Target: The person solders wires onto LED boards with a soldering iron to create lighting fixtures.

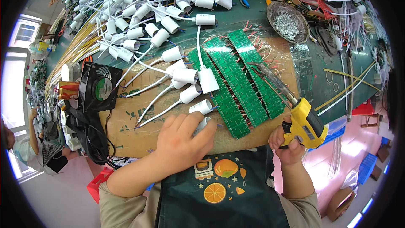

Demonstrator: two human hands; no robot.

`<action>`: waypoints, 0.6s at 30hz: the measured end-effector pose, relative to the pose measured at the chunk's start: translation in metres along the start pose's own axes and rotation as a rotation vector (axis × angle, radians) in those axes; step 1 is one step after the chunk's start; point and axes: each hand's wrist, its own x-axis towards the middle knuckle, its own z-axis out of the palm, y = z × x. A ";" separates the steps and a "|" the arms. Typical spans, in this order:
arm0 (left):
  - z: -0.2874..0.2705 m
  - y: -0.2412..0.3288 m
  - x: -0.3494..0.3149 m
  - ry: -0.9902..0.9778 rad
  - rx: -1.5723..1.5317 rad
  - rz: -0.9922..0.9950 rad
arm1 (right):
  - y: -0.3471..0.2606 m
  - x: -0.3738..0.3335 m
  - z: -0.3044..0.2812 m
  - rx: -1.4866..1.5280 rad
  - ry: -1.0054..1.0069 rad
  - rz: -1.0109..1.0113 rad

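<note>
My right hand (291, 141) is wrapped round the grip of a yellow soldering gun (307, 122). Its metal tip points up and left, over the green circuit board panels (234, 82). At the near edge of the cardboard, my left hand (183, 138) has its fingers closed on a white cylindrical housing (202, 125), mostly hidden by the hand. Just beyond it lies another white housing (201, 107) with a thin blue wire at its end. More white housings with white cables (185, 75) lie left of the panels. Thin red wires stick out between the panels.
A brown cardboard sheet (122, 137) covers the near bench. On its left stands a black fan (100, 88). A large pile of white housings (143, 10) fills the back. At the far right sit a round dish of metallic scraps (288, 23) and yellow sticks (354, 82).
</note>
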 end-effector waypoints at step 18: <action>0.031 -0.010 0.012 0.280 0.047 0.027 | 0.016 -0.056 -0.019 -0.155 -0.182 0.119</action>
